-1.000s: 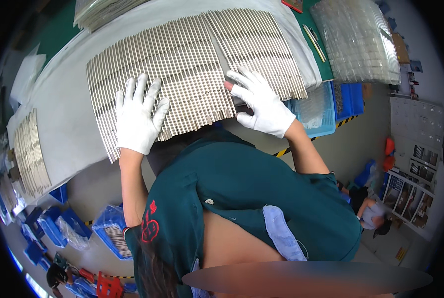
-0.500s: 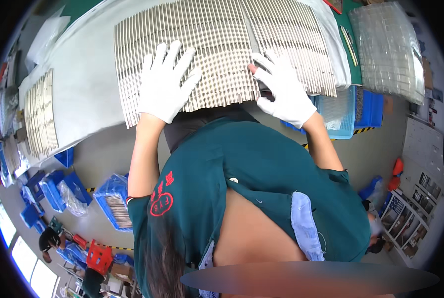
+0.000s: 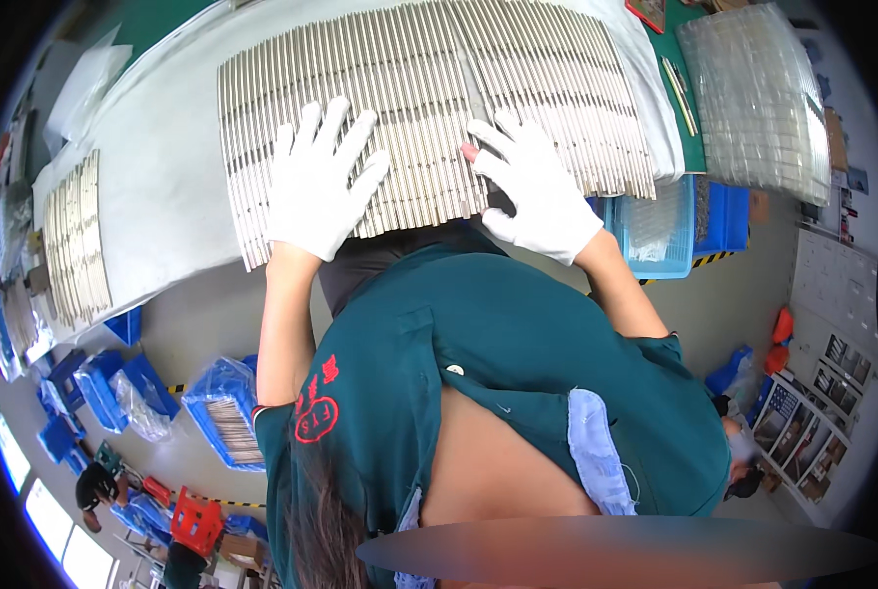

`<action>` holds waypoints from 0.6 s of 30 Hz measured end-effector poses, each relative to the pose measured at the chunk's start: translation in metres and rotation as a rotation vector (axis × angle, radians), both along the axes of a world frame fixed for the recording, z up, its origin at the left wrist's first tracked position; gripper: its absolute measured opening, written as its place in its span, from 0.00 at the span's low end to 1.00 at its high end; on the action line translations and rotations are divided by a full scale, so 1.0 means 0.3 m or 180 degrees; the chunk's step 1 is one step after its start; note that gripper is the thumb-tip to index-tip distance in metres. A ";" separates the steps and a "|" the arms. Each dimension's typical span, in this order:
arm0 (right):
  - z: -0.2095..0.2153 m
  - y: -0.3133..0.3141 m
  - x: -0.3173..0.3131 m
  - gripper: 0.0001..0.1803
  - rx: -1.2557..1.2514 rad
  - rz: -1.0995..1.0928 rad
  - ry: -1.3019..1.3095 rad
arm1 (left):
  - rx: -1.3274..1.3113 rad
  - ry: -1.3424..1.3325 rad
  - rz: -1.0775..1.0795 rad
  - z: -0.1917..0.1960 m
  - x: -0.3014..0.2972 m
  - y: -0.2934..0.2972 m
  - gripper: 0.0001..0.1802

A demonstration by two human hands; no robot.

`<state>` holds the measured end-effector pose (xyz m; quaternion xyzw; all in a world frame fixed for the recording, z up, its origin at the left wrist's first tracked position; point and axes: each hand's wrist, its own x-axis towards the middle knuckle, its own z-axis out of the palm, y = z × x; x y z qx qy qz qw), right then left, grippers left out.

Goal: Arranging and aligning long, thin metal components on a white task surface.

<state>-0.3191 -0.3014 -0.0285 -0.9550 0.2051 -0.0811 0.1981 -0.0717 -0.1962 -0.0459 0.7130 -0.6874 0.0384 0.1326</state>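
Note:
A wide row of thin metal rods (image 3: 429, 93) lies side by side on a white cloth (image 3: 154, 177) over the table. My left hand (image 3: 316, 182), in a white glove, lies flat with fingers spread on the near ends of the rods. My right hand (image 3: 537, 191), also gloved, rests with fingers spread on the rods further right, at a dark gap in the row. Neither hand grips anything.
A smaller set of rods (image 3: 71, 240) lies at the table's left end. Clear plastic trays (image 3: 758, 98) are stacked at the right. Blue bins (image 3: 670, 226) stand under the table's right side, and more blue crates (image 3: 218, 412) sit on the floor at the left.
The view has shifted so the rods and both hands sit lower and more central. Both hands stay pressed flat on the rods, sliding slightly along the row.

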 end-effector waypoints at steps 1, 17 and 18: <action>-0.001 0.000 0.000 0.37 -0.0006 -0.0005 0.0005 | 0.0001 -0.0003 0.0002 0.001 0.000 0.001 0.26; -0.006 -0.003 0.044 0.36 0.0017 0.0297 -0.0193 | 0.0006 0.0076 0.0073 -0.006 -0.003 0.008 0.27; 0.006 -0.004 0.045 0.34 0.0007 0.0315 -0.0240 | 0.0005 0.0069 0.0070 -0.007 -0.005 0.007 0.27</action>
